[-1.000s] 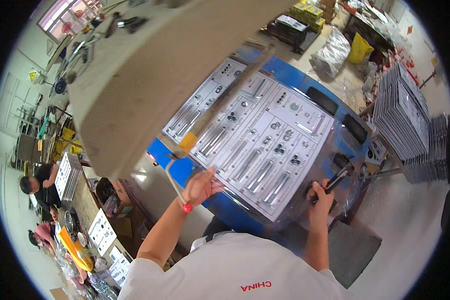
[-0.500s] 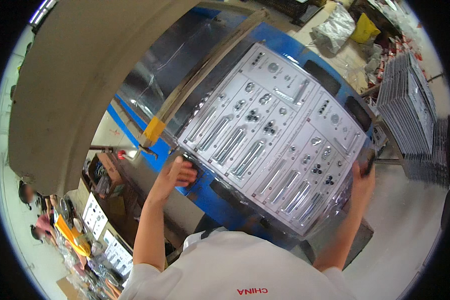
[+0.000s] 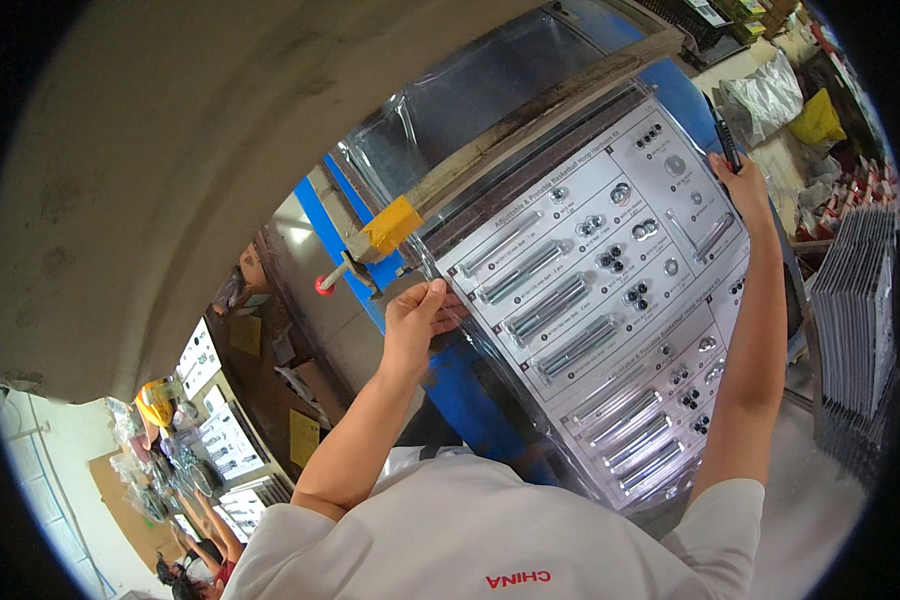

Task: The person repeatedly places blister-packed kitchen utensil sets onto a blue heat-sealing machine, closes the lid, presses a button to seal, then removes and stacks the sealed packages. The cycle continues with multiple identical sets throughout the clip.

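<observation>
A large white printed sheet [image 3: 595,175] lies slanted before me, with bolts [image 3: 562,308] and nuts [image 3: 611,258] in rows under clear plastic film. At its left edge my left hand [image 3: 418,322] is closed, thumb above and fingers partly beneath the filmed sheet. My right hand [image 3: 745,188], at the sheet's far right edge, grips a black utility knife [image 3: 724,136], which points up and away from me. Below the first panel a second panel [image 3: 570,412] carries similar hardware; my right forearm covers part of it.
A blue machine frame [image 3: 485,392] surrounds the sheet, with a long bar [image 3: 530,125] across its far side and a big beige hood [image 3: 170,150] at left. Stacked sheets [image 3: 852,310] stand at right. People work at a table [image 3: 260,425] at lower left.
My right hand has moved with the knife from the sheet's near right side to its far right edge. My left hand has closed on the left edge. The view has shifted.
</observation>
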A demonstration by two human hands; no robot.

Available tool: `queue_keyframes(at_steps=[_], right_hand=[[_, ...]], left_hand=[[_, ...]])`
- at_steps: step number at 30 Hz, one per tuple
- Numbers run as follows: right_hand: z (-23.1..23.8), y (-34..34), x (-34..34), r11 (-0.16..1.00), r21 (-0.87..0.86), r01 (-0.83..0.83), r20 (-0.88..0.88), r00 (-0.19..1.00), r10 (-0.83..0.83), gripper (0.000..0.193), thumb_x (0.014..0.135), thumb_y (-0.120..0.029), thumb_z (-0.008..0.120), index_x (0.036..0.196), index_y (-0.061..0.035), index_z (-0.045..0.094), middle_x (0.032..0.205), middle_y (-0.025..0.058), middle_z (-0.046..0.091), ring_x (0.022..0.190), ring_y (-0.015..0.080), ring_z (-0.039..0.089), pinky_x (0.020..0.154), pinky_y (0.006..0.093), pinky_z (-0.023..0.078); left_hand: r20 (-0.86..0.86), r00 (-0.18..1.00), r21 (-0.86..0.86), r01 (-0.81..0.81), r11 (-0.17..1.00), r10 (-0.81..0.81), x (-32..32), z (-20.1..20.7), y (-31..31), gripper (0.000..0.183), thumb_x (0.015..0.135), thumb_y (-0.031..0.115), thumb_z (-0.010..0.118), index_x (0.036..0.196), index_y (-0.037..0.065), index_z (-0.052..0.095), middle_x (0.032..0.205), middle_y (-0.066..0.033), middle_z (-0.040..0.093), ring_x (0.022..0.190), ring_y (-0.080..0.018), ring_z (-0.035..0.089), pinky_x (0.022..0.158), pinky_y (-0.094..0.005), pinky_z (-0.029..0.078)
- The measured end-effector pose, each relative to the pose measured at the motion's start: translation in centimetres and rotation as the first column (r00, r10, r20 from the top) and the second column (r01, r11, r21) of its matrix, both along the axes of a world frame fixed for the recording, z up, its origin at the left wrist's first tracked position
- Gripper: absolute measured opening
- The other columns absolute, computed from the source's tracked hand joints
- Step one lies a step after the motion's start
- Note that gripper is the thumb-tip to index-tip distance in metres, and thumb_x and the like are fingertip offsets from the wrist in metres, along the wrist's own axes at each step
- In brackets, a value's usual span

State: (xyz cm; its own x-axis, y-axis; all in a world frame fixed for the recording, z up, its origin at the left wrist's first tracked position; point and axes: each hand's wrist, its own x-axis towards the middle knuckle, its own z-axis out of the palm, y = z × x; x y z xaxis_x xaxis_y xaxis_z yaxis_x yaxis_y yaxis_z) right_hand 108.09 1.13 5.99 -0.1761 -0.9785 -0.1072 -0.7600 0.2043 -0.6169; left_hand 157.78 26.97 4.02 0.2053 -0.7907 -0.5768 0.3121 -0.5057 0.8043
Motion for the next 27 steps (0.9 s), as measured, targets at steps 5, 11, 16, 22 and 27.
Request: queue_keyframes(at_steps=[5,11,16,22,27], right_hand=[[0.0,-0.4,0.3,0.996,-0.05,-0.078,-0.001,0.997,0.078,0.038,0.095,-0.04,0.074,0.088,-0.0031,0.067,0.071,-0.0001,0.058,0.067,0.0133,0.05,0.065,0.0325,0.041],[1.7,1.3,0.5,0.966,-0.254,-0.043,0.01,0.999,0.047,0.039,0.095,-0.043,0.074,0.097,-0.0039,0.073,0.077,0.0007,0.064,0.071,0.0128,0.055,0.068,0.0324,0.044],[8.4,6.8,12.4,0.94,-0.251,0.231,0.404,0.908,-0.116,0.044,0.1,-0.042,0.066,0.124,-0.0053,0.066,0.084,0.006,0.069,0.063,0.0113,0.058,0.058,0.0276,0.046],[5.7,9.5,30.2,0.921,-0.135,-0.367,-0.364,0.882,0.298,0.051,0.108,-0.043,0.049,0.15,-0.0126,0.048,0.075,0.0159,0.072,0.062,0.0325,0.071,0.057,0.0435,0.055],[4.7,9.3,31.1,0.951,-0.03,-0.307,-0.435,0.861,0.264,0.043,0.108,-0.039,0.047,0.144,-0.0157,0.051,0.076,0.0159,0.072,0.069,0.0356,0.071,0.06,0.0488,0.055]], left_hand=[[-0.006,0.996,0.049,0.091,0.995,-0.091,0.8,-1.7,-0.6,0.026,0.104,0.028,0.063,0.108,0.002,0.068,0.098,-0.0095,0.074,0.088,-0.0189,0.073,0.078,-0.0311,0.059],[-0.044,0.943,0.154,0.333,0.93,-0.33,9.6,4.0,0.1,0.051,0.103,0.037,0.064,0.133,-0.004,0.059,0.118,-0.0173,0.072,0.105,-0.0245,0.072,0.083,-0.0338,0.061],[0.173,0.96,-0.531,-0.097,0.842,0.22,17.5,11.4,-3.1,0.059,0.107,0.054,0.048,0.125,0.0,0.06,0.126,-0.0177,0.068,0.11,-0.0292,0.07,0.099,-0.0392,0.055],[0.696,0.668,-0.496,0.181,0.849,0.263,13.2,9.1,-0.3,0.055,0.11,0.039,0.049,0.07,0.002,0.061,0.09,-0.0121,0.075,0.089,-0.0212,0.07,0.079,-0.0375,0.055],[0.934,0.291,-0.289,0.273,0.918,0.208,19.3,-0.6,-6.2,0.042,0.103,0.036,0.059,0.081,0.002,0.071,0.095,-0.0127,0.075,0.089,-0.0284,0.068,0.08,-0.043,0.053]])
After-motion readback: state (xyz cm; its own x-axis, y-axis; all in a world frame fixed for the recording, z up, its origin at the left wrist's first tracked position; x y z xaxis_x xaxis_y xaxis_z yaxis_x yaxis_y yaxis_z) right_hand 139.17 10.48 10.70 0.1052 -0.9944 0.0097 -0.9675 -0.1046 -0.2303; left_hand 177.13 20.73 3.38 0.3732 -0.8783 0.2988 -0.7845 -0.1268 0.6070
